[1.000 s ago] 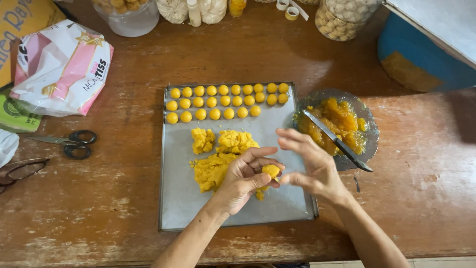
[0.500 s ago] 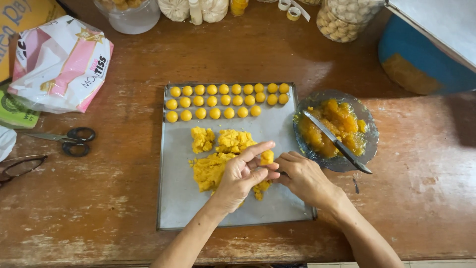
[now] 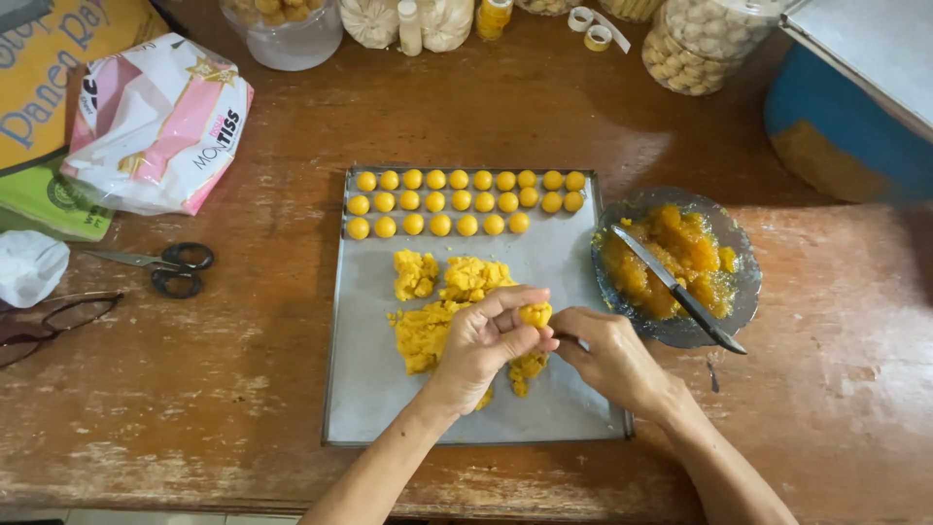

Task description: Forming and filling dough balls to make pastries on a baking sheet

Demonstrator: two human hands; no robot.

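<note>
A metal baking tray (image 3: 369,389) lies on the wooden table. Several small yellow dough balls (image 3: 457,202) sit in three rows along its far end, and rough lumps of yellow dough (image 3: 457,282) lie in its middle. My left hand (image 3: 486,342) pinches a small piece of yellow dough (image 3: 535,314) between thumb and fingers. My right hand (image 3: 614,358) rests just right of it with fingers curled, its fingertips against the left hand; whether it holds anything is hidden. A glass bowl (image 3: 739,301) of orange filling stands right of the tray, a knife (image 3: 677,289) resting across it.
Scissors (image 3: 160,265) and glasses (image 3: 53,321) lie at the left, beside a pink-white bag (image 3: 155,126), a crumpled tissue (image 3: 29,267) and a yellow packet (image 3: 58,68). Jars (image 3: 705,44) and tape rolls (image 3: 588,27) line the far edge. A blue container (image 3: 846,126) stands at the right.
My right hand has closed and moved left up against my left hand. The dough piece has shifted from the left palm up to its fingertips.
</note>
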